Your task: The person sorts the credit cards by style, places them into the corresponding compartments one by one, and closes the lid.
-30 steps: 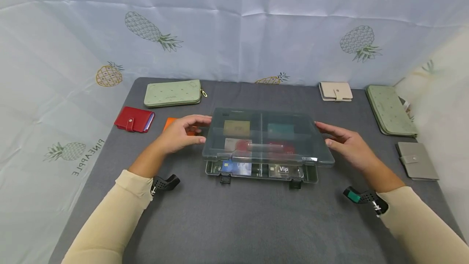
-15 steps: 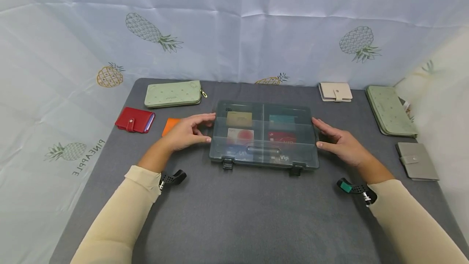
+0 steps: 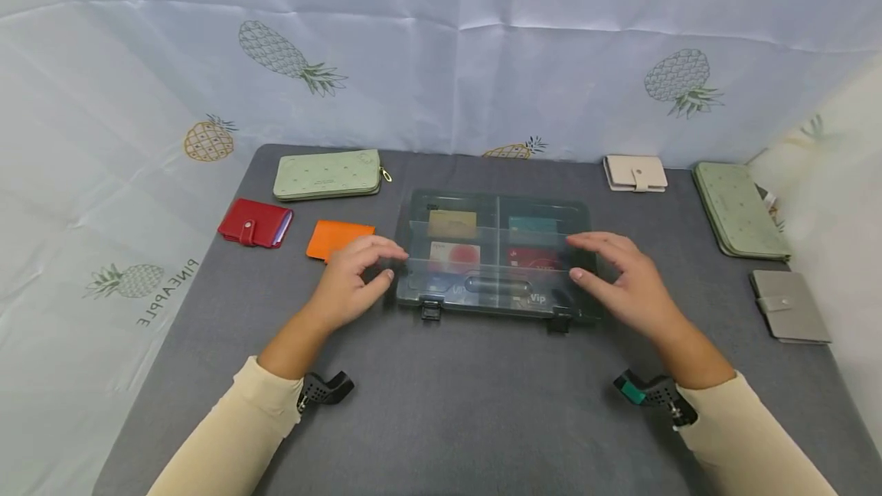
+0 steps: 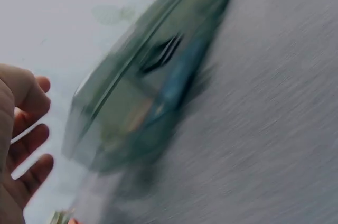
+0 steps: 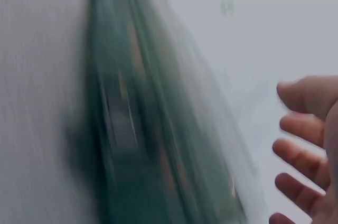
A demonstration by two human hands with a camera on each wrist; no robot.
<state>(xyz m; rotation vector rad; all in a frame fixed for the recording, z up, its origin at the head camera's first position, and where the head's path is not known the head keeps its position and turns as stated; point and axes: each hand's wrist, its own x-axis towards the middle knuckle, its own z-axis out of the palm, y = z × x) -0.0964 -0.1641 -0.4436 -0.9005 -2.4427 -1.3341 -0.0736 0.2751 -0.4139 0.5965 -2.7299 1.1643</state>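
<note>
A translucent dark-green plastic organizer case (image 3: 499, 308) lies flat with its lid down. Through the lid show cards in compartments: a gold card (image 3: 452, 223), a teal card (image 3: 533, 225), a white card with a red circle (image 3: 455, 253) and a red card (image 3: 534, 258), plus a card marked Vip (image 3: 537, 298). Two black latches (image 3: 431, 311) sit along the front edge. My left hand (image 3: 353, 282), fingers loosely bent, is at the case's left end. Over the right end hovers my right hand (image 3: 628, 285), thumb and fingers spread. In both wrist views the hands hold nothing, and the case is blurred.
On the grey table lie a long green wallet (image 3: 327, 175), a red card holder (image 3: 255, 223) and an orange wallet (image 3: 338, 238) at left. A cream wallet (image 3: 635, 174), another green wallet (image 3: 740, 209) and a grey wallet (image 3: 789, 306) lie at right. A pineapple-print curtain (image 3: 448, 83) hangs behind.
The lid, tilted up and held at its sides a second ago, came down onto the case. Both hands then left its ends; the left drew back towards me, the right shifted inward over the lid.
</note>
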